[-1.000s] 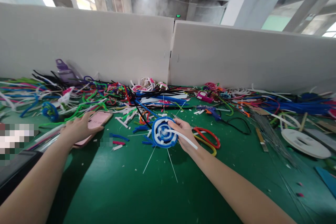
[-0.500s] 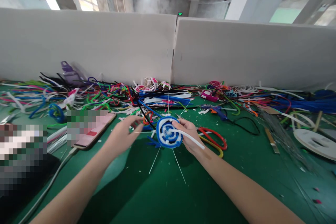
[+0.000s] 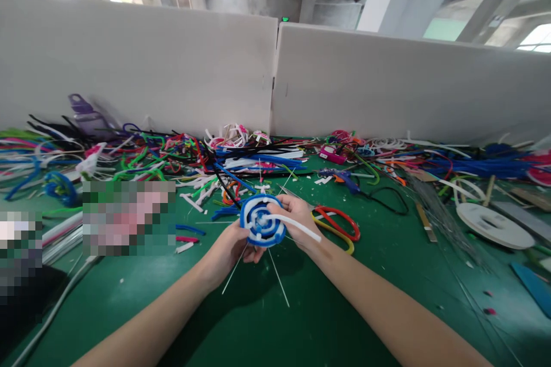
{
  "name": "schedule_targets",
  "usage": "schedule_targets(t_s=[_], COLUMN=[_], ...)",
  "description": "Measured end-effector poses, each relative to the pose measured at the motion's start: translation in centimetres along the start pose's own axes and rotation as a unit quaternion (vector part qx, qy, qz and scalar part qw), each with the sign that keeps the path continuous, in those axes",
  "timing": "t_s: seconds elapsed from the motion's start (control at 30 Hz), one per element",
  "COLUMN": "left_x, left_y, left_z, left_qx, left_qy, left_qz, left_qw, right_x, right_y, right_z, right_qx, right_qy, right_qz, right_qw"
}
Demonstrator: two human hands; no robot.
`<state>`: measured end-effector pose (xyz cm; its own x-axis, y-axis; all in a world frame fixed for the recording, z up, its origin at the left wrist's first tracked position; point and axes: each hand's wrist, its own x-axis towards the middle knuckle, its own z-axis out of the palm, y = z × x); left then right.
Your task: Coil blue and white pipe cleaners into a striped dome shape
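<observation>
Between my hands, above the green table, is a round blue-and-white spiral of pipe cleaners (image 3: 263, 235) with thin straight wires sticking out around it. A loose white strip (image 3: 301, 226) trails from its middle across to the right. My right hand (image 3: 295, 215) grips the spiral's right rim, thumb on the front face. At the lower left rim, my left hand (image 3: 235, 246) is closed on it, with some fingers curled underneath. Just past my right hand lie scissors (image 3: 355, 230) with red and yellow handles, their blades partly hidden.
Heaps of coloured pipe cleaners (image 3: 258, 155) line the back, below a white partition (image 3: 172, 63). A purple bottle (image 3: 88, 117) stands at the back left. A glue gun (image 3: 344, 178) with a black cord and a white spool (image 3: 494, 226) lie to the right. A cable (image 3: 55, 309) runs at left.
My left hand has moved right and taken hold of the spiral's lower left rim; before, it was apart with open fingers. My right hand keeps its hold. The view has shifted slightly right.
</observation>
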<state>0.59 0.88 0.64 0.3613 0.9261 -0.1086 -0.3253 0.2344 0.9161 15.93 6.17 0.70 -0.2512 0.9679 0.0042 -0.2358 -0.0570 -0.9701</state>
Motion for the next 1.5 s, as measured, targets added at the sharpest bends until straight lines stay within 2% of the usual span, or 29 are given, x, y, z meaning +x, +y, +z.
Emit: schedule_targets(t_s=[0.17,0.3,0.37,0.47,0.57,0.63,0.7,0.77,0.83,0.93,1.07,1.2,1.3,1.4,1.5], left_x=[-0.3,-0.5,-0.5,-0.6,-0.5,-0.3,-0.1,0.0,0.1,0.3,0.4,0.6,0.6,0.6,0.5], left_y=[0.3,0.6,0.8,1.1,1.3,1.3,1.2,1.0,0.8,0.6,0.6,0.9,1.5,2.0,2.2], left_z=[0.9,1.2,0.9,0.4,0.0,-0.2,-0.3,-0.4,-0.5,-0.8,-1.0,-1.1,-1.2,-1.6,-1.9], left_qx=[0.056,0.041,0.037,0.031,0.018,0.011,0.009,0.015,0.025,0.043,0.054,0.032,0.014,0.005,0.004], left_qy=[0.114,0.153,0.166,0.179,0.181,0.171,0.158,0.162,0.183,0.212,0.229,0.258,0.302,0.334,0.349], left_qz=[-0.044,-0.061,-0.051,-0.018,-0.005,-0.015,-0.022,-0.023,-0.014,-0.003,0.010,0.066,0.106,0.137,0.149], left_qw=[0.991,0.985,0.984,0.983,0.983,0.985,0.987,0.986,0.983,0.976,0.972,0.963,0.947,0.933,0.925], right_x=[0.0,0.3,0.2,-0.8,-2.3,-3.3,-4.2,-4.9,-5.3,-5.4,-5.0,-4.9,-5.0,-5.3,-5.4], right_y=[-0.3,-2.2,-3.8,-6.1,-7.4,-7.3,-6.7,-5.8,-4.9,-4.1,-3.6,-3.5,-3.8,-4.2,-4.5], right_z=[0.1,-0.9,-1.8,-3.3,-4.9,-6.0,-7.1,-8.0,-8.8,-9.4,-9.0,-8.4,-8.4,-8.6,-8.8], right_qx=[-0.086,-0.137,-0.165,-0.245,-0.380,-0.486,-0.602,-0.689,-0.732,-0.744,-0.759,-0.767,-0.764,-0.743,-0.685], right_qy=[-0.021,-0.017,-0.015,0.043,0.127,0.153,0.154,0.126,0.090,0.065,0.068,0.112,0.162,0.198,0.234], right_qz=[0.022,0.080,0.065,0.004,-0.070,-0.115,-0.120,-0.113,-0.079,-0.022,0.000,-0.008,-0.016,-0.013,-0.063], right_qw=[0.996,0.987,0.984,0.968,0.914,0.853,0.774,0.704,0.671,0.665,0.648,0.632,0.624,0.639,0.687])
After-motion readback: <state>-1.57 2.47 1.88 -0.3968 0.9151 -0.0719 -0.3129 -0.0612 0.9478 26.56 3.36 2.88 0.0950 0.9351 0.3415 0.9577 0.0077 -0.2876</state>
